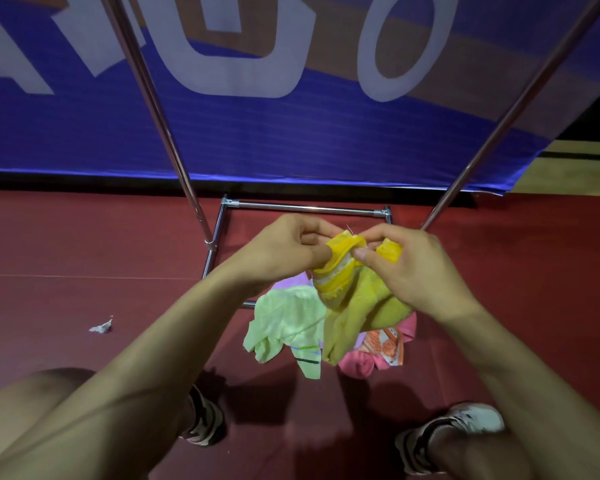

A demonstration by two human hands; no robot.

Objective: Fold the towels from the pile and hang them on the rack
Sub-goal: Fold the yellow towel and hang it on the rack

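Observation:
A yellow towel [357, 306] hangs bunched in the air in front of me. My left hand [288, 247] pinches its upper edge, where an orange-yellow border shows. My right hand [406, 268] grips the same edge just to the right, fingers closed on the cloth. Below the towel lies the pile on the floor: a light green towel [288, 323], a pink one [361, 367], an orange-patterned one [385, 344] and a bit of lilac cloth [291, 282]. The chrome rack [305, 206] stands right behind the pile, its two uprights slanting up past my hands.
The floor is dark red matting [84, 237]. A blue banner [291, 126] with large pale letters hangs behind the rack. A crumpled scrap of white paper [101, 328] lies to the left. My two shoes [205, 420] [454, 431] stand close in front of the pile.

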